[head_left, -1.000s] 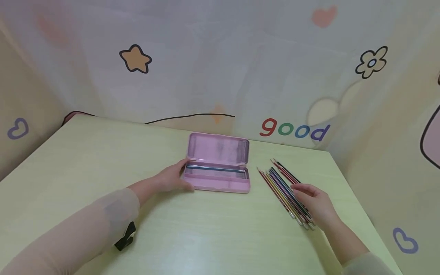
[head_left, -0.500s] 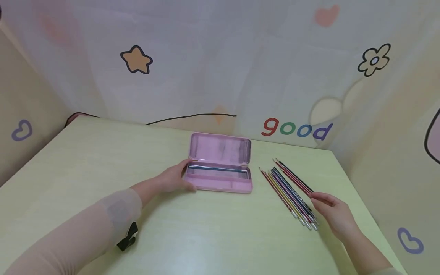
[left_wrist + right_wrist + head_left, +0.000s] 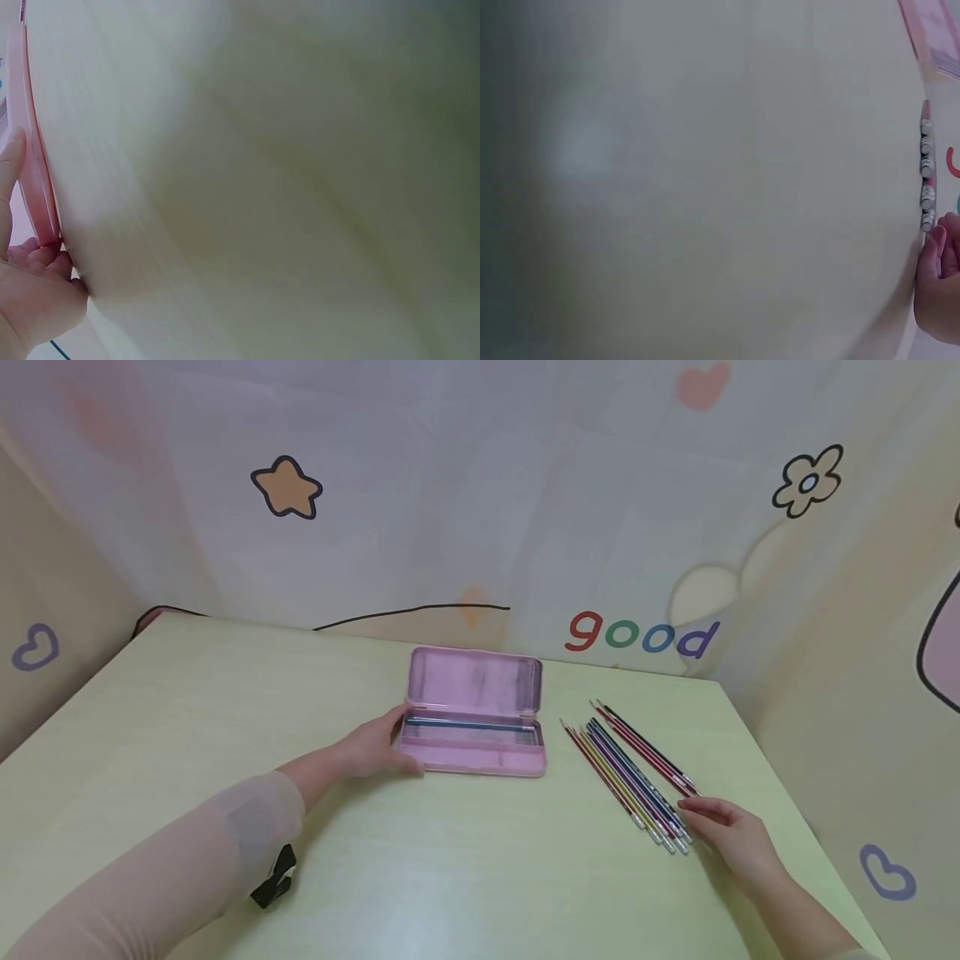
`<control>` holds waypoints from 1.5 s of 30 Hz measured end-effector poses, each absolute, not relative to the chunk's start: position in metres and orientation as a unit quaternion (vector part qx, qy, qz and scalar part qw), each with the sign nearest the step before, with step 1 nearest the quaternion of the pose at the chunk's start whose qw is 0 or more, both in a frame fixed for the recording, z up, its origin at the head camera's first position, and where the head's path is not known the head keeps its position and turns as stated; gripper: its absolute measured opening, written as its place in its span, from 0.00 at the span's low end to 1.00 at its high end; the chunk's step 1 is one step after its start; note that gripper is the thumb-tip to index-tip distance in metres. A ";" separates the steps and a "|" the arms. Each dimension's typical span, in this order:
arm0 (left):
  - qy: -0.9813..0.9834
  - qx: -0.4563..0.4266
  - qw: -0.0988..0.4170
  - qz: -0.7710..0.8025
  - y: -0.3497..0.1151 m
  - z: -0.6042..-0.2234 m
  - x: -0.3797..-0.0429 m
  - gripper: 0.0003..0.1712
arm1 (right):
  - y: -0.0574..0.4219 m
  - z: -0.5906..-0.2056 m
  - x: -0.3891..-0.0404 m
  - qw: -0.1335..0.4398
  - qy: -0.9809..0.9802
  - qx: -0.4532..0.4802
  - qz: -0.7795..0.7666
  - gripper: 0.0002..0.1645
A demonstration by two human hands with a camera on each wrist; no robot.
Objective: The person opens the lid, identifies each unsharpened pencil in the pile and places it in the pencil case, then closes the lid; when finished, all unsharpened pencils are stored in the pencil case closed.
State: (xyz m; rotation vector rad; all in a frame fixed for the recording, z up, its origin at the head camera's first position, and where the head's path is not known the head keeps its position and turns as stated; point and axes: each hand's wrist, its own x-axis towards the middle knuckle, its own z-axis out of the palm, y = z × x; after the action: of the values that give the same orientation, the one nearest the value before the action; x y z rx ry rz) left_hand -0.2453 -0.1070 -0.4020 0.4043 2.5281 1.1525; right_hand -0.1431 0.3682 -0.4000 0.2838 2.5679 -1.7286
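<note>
The left hand (image 3: pixel 373 749) grips the pink case (image 3: pixel 474 683) (pencils (image 3: pixel 624 783) lie apart).

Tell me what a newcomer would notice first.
Probably the open pink pencil case in the middle, its left end gripped by the left hand, a blue pencil inside. Next, the loose pencils to its right, by the right hand. Then the colorful word "good" behind them.
</note>
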 end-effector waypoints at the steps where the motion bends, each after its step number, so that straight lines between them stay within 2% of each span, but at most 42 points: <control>1: 0.888 0.140 0.167 0.406 -0.107 -0.401 -0.245 0.63 | 0.368 -0.401 -0.142 0.012 0.833 0.095 -0.545 0.17; 5: 0.888 0.138 0.165 0.407 -0.108 -0.399 -0.243 0.62 | 0.367 -0.404 -0.140 -0.008 0.859 0.099 -0.502 0.24; 16: 0.889 0.153 0.156 0.402 -0.110 -0.402 -0.245 0.63 | 0.362 -0.411 -0.131 -0.047 0.888 0.087 -0.449 0.24; 25: 0.886 0.153 0.160 0.408 -0.107 -0.400 -0.244 0.62 | 0.357 -0.414 -0.129 -0.097 0.902 0.078 -0.414 0.18; 33: 0.886 0.156 0.160 0.407 -0.105 -0.400 -0.246 0.62 | 0.352 -0.418 -0.130 -0.121 0.917 0.112 -0.364 0.13; 39: 0.884 0.155 0.166 0.409 -0.103 -0.401 -0.247 0.62 | 0.353 -0.411 -0.131 -0.100 0.911 0.159 -0.367 0.16; 43: 0.884 0.151 0.167 0.410 -0.104 -0.403 -0.247 0.63 | 0.356 -0.404 -0.132 -0.080 0.880 0.193 -0.426 0.21; 45: 0.884 0.152 0.164 0.410 -0.105 -0.404 -0.247 0.63 | 0.359 -0.400 -0.133 -0.078 0.859 0.202 -0.464 0.20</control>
State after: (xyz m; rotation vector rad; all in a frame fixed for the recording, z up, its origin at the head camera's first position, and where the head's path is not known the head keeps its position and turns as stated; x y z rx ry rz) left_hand -0.2472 -0.1052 -0.4042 0.4340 2.5204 1.1693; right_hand -0.1331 0.3589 -0.3997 0.6674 2.8420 -1.5343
